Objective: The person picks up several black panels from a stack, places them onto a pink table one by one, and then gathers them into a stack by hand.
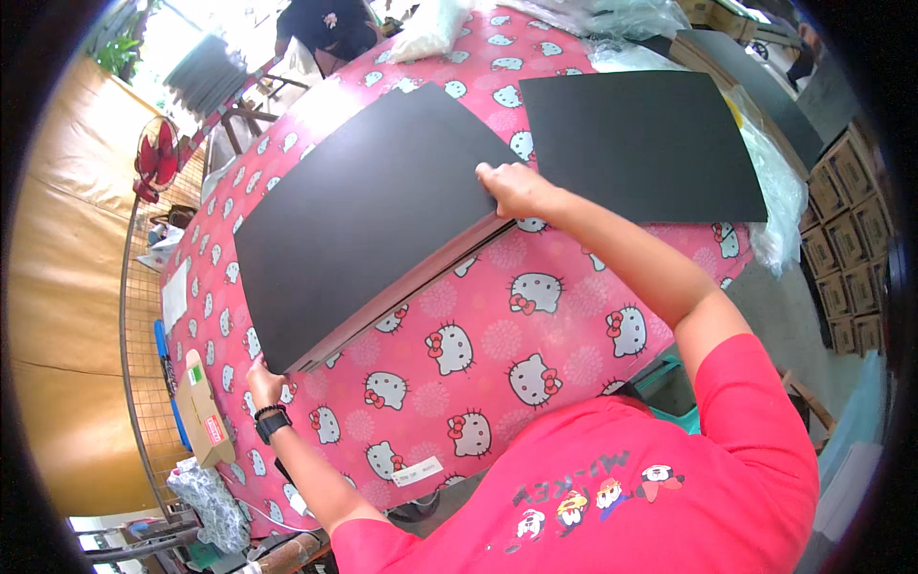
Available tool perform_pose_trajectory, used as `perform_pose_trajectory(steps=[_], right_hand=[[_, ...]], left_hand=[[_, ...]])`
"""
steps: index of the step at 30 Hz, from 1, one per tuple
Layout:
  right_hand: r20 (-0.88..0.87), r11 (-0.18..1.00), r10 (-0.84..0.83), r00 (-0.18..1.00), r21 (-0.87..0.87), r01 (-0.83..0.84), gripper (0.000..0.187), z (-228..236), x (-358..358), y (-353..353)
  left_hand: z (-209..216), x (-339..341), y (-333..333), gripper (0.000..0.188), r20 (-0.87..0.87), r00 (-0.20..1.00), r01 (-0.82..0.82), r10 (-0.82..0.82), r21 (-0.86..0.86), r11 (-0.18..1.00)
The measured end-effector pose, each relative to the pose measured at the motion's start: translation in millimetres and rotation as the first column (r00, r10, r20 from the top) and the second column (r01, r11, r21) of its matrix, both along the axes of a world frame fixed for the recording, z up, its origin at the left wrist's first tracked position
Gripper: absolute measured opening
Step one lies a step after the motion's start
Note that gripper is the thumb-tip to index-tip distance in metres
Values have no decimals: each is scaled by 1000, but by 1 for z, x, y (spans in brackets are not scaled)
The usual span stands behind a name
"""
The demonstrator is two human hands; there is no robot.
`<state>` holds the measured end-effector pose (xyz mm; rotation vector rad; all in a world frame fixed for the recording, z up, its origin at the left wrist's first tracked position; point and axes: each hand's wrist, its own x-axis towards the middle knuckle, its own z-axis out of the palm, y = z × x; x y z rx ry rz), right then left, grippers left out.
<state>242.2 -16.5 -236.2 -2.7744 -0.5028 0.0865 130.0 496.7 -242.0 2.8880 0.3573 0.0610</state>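
A large black flat board (373,201) lies tilted across the left half of the table, its dull top catching light at the far side. My left hand (266,385), with a dark watch and beaded bracelet at the wrist, grips its near left corner. At the near right corner my right hand (518,189) is closed over the edge, thumb on top. Below the board's near edge run a pinkish strip and a thin dark line; whether that is a second board cannot be made out. Another black board (641,148) lies flat to the right.
A pink cartoon-cat cloth covers the table (574,287). Clear plastic wrapping (775,191) hangs off its right side. On the left are a cardboard box (203,416), a blue strip (172,383) and a red fan (158,158). Stacked cartons (846,239) stand right. A person (325,29) is beyond.
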Motion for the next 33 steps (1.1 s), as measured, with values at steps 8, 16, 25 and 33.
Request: perform_pose_trajectory(steps=[8, 16, 25, 33], right_hand=[[-14, 1000, -8, 1000, 2, 8, 38, 1, 6, -8], [-38, 999, 19, 999, -44, -20, 34, 1, 8, 4], [19, 1000, -11, 1000, 21, 11, 62, -9, 1, 0], [-40, 725, -306, 951, 637, 260, 47, -17, -92, -178]], left_hand=[[4, 17, -13, 45, -156, 984, -41, 85, 266, 963], [-11, 11, 21, 37, -136, 984, -83, 112, 206, 975], [-13, 17, 24, 47, -187, 969, -128, 164, 194, 973], [14, -44, -201, 39, 581, 803, 127, 134, -386, 914]])
